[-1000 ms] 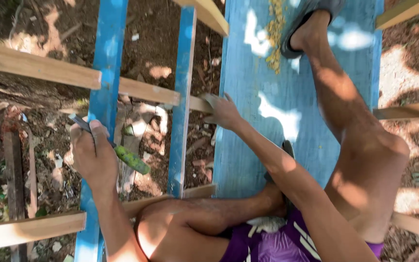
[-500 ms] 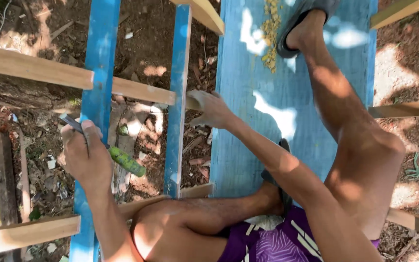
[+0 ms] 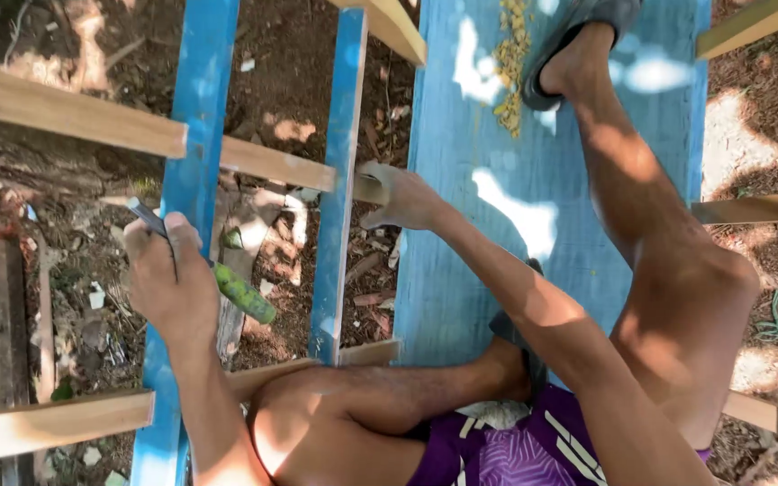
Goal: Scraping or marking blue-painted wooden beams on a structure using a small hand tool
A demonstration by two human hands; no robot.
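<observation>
My left hand (image 3: 171, 286) is curled tight around a hand tool with a green handle and a thin dark metal end (image 3: 227, 286), fingers wrapped all the way; the green grip sticks out to the right of my fist and the metal tip pokes up past my thumb. The hand sits right over the left blue-painted wooden slat (image 3: 193, 144), just below where the pale unpainted crossbar (image 3: 92, 121) passes under it. To work well here I judge I should keep my wrist low and the tool lined up with the slat, so it cannot slip off towards the dirt below.

Further right stands the narrower blue slat (image 3: 342, 180). My right hand (image 3: 402, 198) lies flat and open, holding nothing, pressing on the end of the crossbar at the edge of the wide blue board (image 3: 533, 270) I sit on. That brace should stay firm, I think, since the frame has gaps beneath it.
</observation>
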